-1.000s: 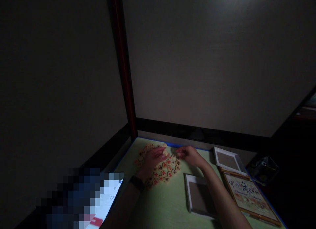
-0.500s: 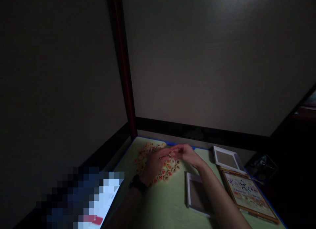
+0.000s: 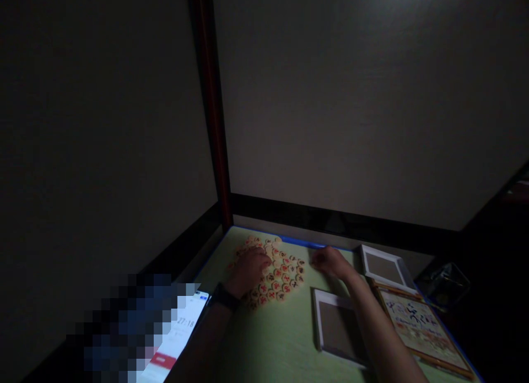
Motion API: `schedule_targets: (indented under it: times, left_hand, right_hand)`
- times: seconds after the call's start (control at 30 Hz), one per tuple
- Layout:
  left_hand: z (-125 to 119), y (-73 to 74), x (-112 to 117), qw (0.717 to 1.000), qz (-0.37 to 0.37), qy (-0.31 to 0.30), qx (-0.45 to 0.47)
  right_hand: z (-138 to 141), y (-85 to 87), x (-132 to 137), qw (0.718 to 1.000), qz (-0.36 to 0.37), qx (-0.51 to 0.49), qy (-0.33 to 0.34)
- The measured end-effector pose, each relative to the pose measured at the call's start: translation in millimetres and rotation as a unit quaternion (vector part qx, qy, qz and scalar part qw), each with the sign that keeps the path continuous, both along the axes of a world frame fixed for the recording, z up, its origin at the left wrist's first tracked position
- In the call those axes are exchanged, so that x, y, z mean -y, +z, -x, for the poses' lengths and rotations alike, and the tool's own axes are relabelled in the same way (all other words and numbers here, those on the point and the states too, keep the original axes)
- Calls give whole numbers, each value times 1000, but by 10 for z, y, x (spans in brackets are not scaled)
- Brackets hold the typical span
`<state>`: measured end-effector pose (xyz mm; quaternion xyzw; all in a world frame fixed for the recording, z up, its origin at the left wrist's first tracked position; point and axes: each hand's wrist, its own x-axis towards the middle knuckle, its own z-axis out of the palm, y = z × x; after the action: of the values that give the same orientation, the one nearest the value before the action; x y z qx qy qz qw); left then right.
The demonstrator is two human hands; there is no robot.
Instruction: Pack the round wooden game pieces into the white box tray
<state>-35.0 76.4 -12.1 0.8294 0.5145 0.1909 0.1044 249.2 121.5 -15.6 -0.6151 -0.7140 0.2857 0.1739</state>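
A cluster of round wooden game pieces [image 3: 281, 273] with red and black characters lies on the green table [image 3: 273, 339] near its far corner. My left hand [image 3: 249, 270] rests palm down on the left side of the cluster, fingers curled over some pieces; a dark watch is on that wrist. My right hand [image 3: 330, 262] sits to the right of the cluster on the green surface, fingers curled inward. The dim light hides whether it holds a piece.
A white-framed shallow tray [image 3: 339, 328] lies near my right forearm, a second white tray [image 3: 382, 269] stands further back right. A printed board with a wooden frame [image 3: 421, 330] lies at the right edge. A lit phone screen [image 3: 176, 339] lies at the left. Walls close in behind.
My two hands met over the pieces half a second ago and have since parted. The left went down onto the cluster, the right drew away to the right.
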Motion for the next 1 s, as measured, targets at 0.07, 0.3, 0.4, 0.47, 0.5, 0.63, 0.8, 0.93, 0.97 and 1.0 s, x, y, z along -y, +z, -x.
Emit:
schedule_targets:
  times: [0.07,0.3,0.4,0.47,0.5,0.63,0.8,0.93,0.97,1.0]
  left_hand:
    - [24,13,-9,1000,16,0,-11]
    - [29,55,49,998,39,-12,-48]
    - [12,92,87,997,50,-16,-51]
    - [2,116,109,997,57,-15,-55]
    - [-4,126,118,996,60,-12,-58]
    - [-50,143,148,995,63,10,-73]
    - [-127,191,188,992,70,42,-97]
    - [-139,207,199,990,66,53,-114]
    - [-133,199,194,990,65,54,-116]
    - [-126,187,187,990,64,54,-116]
  right_hand:
    - [33,2,16,1000,6,13,4]
    - [91,28,43,999,13,17,30]
    - [100,18,41,999,10,8,36]
    - [104,2,34,999,5,1,39]
    - [104,-8,29,999,2,-3,39]
    - [90,-47,2,999,1,-17,44]
    - [44,-70,-28,999,3,-35,42]
    - [41,-85,-37,998,3,-45,40]
    - [44,-87,-37,998,4,-46,41]
    - [47,-87,-36,998,4,-48,42]
